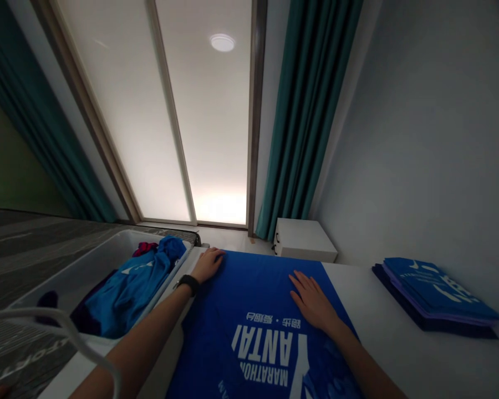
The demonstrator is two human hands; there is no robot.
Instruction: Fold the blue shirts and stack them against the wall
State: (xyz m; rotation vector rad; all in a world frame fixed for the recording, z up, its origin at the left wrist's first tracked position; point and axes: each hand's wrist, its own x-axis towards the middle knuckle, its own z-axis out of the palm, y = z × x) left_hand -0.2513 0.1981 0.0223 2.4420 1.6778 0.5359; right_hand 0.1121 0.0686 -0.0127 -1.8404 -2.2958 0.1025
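A blue T-shirt (253,282) with white lettering lies spread on the white table, its print upside down from my side. My left hand (208,264), with a black watch on the wrist, rests at the shirt's far left corner, fingers stretched over the edge. Flat on the shirt's right half lies my right hand (314,299), fingers spread and nothing held. The near end of the shirt runs out of view at the bottom.
Left of the table stands a white bin (120,244) holding crumpled blue, purple and red clothes (128,288). A stack of folded clothes (436,291) lies on the table (382,349) at right. Beyond are a white cabinet (303,238) and teal curtains. A pale cable (66,321) crosses the lower left.
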